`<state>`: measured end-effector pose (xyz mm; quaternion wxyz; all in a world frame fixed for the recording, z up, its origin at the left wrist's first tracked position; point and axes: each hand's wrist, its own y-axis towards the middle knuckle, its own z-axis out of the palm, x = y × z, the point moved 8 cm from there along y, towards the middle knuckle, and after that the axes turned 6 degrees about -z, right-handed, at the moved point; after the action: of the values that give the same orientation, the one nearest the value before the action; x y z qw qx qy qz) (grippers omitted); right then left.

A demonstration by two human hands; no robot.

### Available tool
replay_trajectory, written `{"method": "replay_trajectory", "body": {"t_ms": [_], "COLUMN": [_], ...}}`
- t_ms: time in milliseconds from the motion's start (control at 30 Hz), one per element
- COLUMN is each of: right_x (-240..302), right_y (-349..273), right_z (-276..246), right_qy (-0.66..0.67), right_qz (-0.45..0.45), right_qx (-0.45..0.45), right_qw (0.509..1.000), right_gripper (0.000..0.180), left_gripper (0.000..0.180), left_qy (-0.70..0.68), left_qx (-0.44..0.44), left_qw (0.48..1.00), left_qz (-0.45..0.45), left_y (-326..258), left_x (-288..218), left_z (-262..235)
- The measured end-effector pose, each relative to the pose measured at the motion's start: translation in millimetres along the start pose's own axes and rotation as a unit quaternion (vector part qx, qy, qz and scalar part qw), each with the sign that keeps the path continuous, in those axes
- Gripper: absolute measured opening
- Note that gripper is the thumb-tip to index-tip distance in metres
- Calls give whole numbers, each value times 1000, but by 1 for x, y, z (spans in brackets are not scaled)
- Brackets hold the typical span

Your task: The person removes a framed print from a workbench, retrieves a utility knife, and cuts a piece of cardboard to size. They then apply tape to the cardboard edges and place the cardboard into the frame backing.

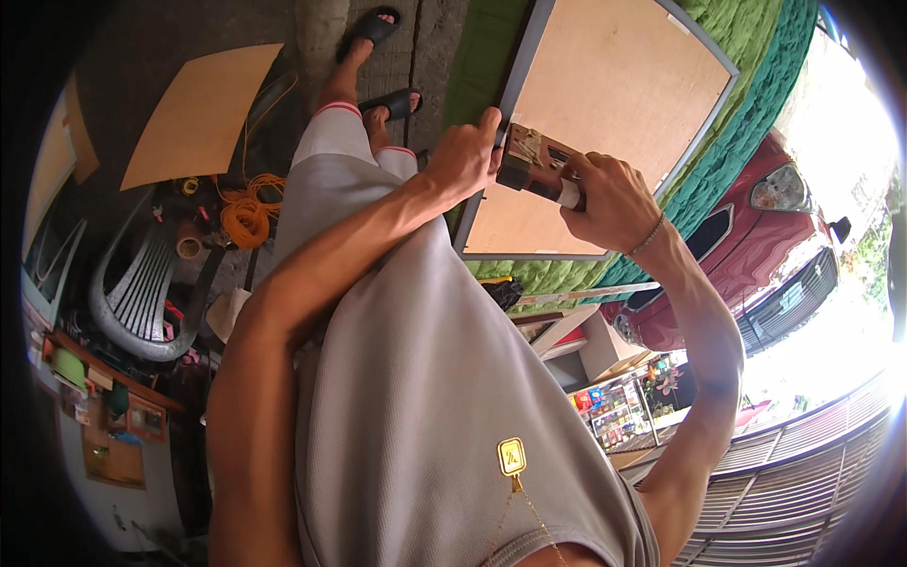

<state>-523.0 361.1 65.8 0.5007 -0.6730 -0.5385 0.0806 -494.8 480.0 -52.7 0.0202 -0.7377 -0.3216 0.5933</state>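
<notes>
- The left hand (pixel 463 156) is curled round the near end of a small brown wooden block (pixel 534 163), thumb up
- The right hand (pixel 609 200) pinches its other end
- The block's long axis runs hand to hand, above a framed plywood panel (pixel 605 104) on green fabric (pixel 746 57)

Fingers of the left hand (pixel 463 156) and right hand (pixel 612 200) hide much of a small brown block (pixel 535 163); its kind is unclear
</notes>
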Motion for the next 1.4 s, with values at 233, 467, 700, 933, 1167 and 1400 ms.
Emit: {"method": "replay_trajectory", "body": {"t_ms": [233, 467, 700, 933, 1167, 1400], "right_x": [-8, -5, -62, -94, -66, -48], "right_y": [5, -7, -52, -48, -20, 17], "right_z": [2, 3, 18, 44, -8, -65], "right_qy": [-40, -81, 190, 244, 164, 61], "right_qz": [-7, 8, 66, 34, -25, -3], "right_qx": [-6, -1, -124, -151, -165, -55], "right_qw": [999, 997, 972, 957, 972, 997], "right_gripper": [24, 30, 40, 38, 40, 35], "left_gripper": [52, 43, 40, 37, 37, 40], "left_qy": [-24, 26, 58, 74, 94, 87], "left_qx": [14, -2, -23, -54, -59, -87], "left_qw": [1000, 999, 996, 986, 984, 991], "left_qz": [-14, 20, -60, -140, -142, -54], "left_y": [2, 3, 5, 17, 30, 84], "left_x": [11, 3, 5, 14, 2, -23], "left_z": [10, 2, -14, -18, -28, -56]}}
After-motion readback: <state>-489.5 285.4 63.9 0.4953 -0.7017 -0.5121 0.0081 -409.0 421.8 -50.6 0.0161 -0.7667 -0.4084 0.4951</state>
